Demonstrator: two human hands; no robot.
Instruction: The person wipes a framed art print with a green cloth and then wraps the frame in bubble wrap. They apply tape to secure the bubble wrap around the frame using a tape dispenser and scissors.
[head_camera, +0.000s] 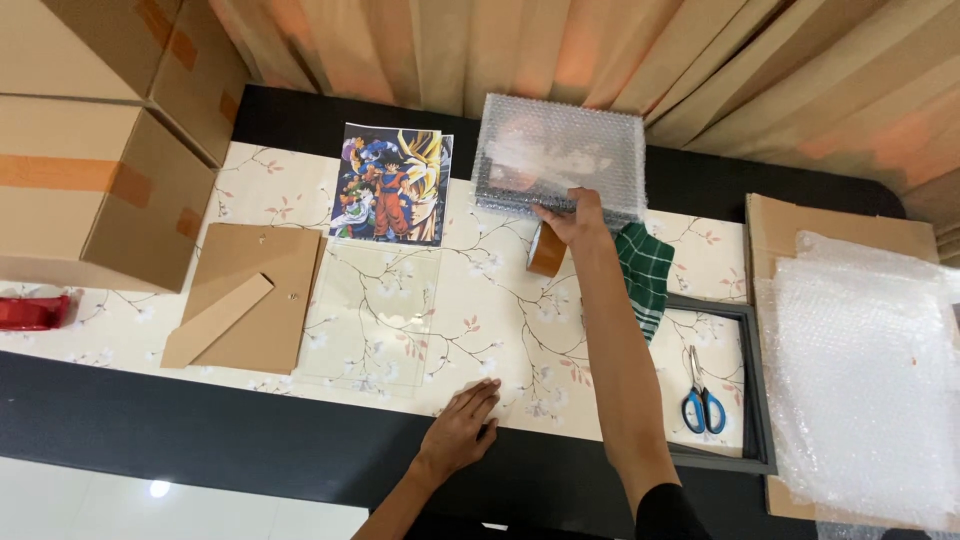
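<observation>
My right hand (573, 217) reaches far across the table and grips the front edge of a flat package wrapped in bubble wrap (560, 150) near the curtain. A brown tape roll (546, 250) stands just under that hand. My left hand (462, 430) lies flat, fingers apart, on the near edge of the floral table cover (480, 330). A clear sheet of glass (375, 315) lies in front of it, with a colourful cartoon print (392, 185) beyond and a brown frame backing with stand (245, 297) to the left.
Cardboard boxes (90, 150) stack at the left, with a red tape dispenser (32, 310) below them. A green checked cloth (643, 270), a dark empty frame (755, 380) and blue scissors (703, 400) lie right. Bubble wrap sheets (865, 370) on cardboard fill the far right.
</observation>
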